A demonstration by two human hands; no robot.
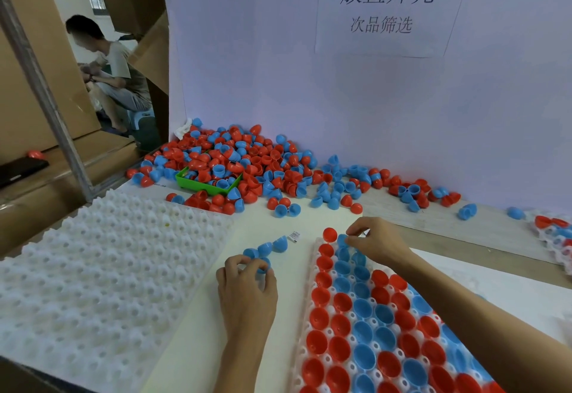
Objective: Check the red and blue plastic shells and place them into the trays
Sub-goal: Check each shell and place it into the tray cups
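Note:
A white tray (pixel 312 268) lies at the front right, its cups holding rows of red and blue half shells. My right hand (pixel 377 244) pinches a blue shell (pixel 342 239) at the tray's far end, beside a red shell (pixel 329 234) in the corner cup. My left hand (pixel 247 287) grips a blue shell (pixel 263 265) with curled fingers just left of the tray. Three more blue shells (pixel 267 248) lie on the table right beyond that hand. A big heap of red and blue shells (pixel 244 166) is piled against the back wall.
An empty white dimpled tray (pixel 102 272) fills the front left. A green bin (pixel 204 186) sits half buried in the heap. Loose shells trail right along the wall to another filled tray (pixel 554 234). A small white label (pixel 294 235) lies on the table. A person sits behind at the left.

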